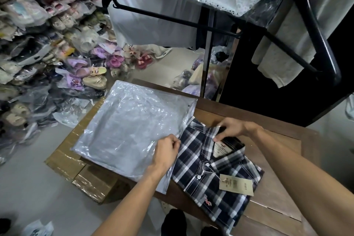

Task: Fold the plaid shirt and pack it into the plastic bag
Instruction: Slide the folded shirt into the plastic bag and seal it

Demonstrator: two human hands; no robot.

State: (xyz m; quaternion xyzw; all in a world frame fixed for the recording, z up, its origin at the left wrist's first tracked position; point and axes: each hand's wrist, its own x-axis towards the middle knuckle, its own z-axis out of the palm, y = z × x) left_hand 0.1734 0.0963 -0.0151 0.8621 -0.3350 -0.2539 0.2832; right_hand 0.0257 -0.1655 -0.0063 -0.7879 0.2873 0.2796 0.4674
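One folded navy, white and grey plaid shirt [214, 170] lies collar-up on one brown wooden table [283, 161], and one clear, crinkled plastic bag [130, 130] lies flat just beside it at the shirt's 9 o'clock, the bag's far side overhanging the table onto brown cardboard boxes [80, 161]. One beige paper hang tag [236, 184] rests on the shirt's chest at about 4 o'clock from the collar, and one cream neck label [222, 149] shows inside the collar. Two bare hands are at work. The left hand [167, 151] reaches in from 6 o'clock, forearm stretched over the table's near edge, fingers curled together and pinched on the bag's open edge where it meets the shirt's shoulder; the shirt lies touching those fingertips on their 3 o'clock side. The right hand [232, 127] comes in from 4 o'clock with a long, straight forearm, wrist bent down, thumb and fingers closed on the top of the collar at the shirt's 12 o'clock end, with a strip of the bag's film seemingly under the fingers. Beyond the table at 12 o'clock stands one black metal clothes rack [208, 25], and at 10 o'clock a heap of bagged shoes [47, 34] fills the wall, too many to count.
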